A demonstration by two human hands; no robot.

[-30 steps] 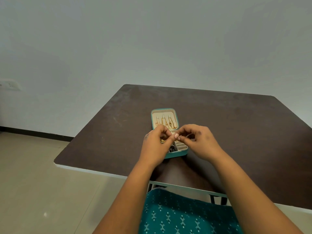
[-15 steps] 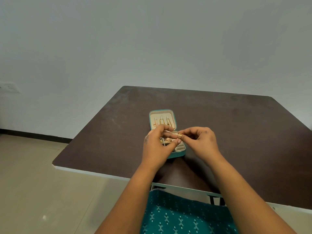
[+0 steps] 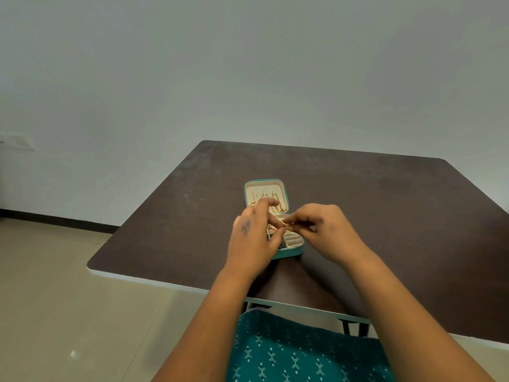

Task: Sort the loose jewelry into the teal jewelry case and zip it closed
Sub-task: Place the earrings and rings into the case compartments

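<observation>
Working over the teal jewelry case (image 3: pixel 289 252), which is lying open on the dark table (image 3: pixel 385 216), lid flat away from me, base nearest me. Keeping it right at the table's near side so both hands are reaching it without stretching.

My left hand (image 3: pixel 252 238) and right hand (image 3: pixel 327 230) are meeting just above the base half. Fingertips of both are pressed together on one small gold piece (image 3: pixel 287 226). It's too small to say what kind, maybe a ring. Two-handed pinch because the thing is tiny and I'm judging one hand alone would fumble it. Holding it directly over the compartments, so if it's slipping it's dropping into the case, not onto the table.

The lid's cream lining (image 3: pixel 264 188) is already carrying gold chains (image 3: pixel 278 208) hanging from the clips, so the long pieces are probably done. The base has a slotted ring section (image 3: pixel 292 239) on my right side and something dark in a compartment near my left hand; can't make it out, my hand is covering most of it.

Not seeing any loose jewelry on the bare table.

Judgement: I'm working on seating this piece, likely into the ring slots just below it. Zip isn't started, the case is fully open. Risk: snagging a chain with my left fingers, which are overlapping the lid edge.
</observation>
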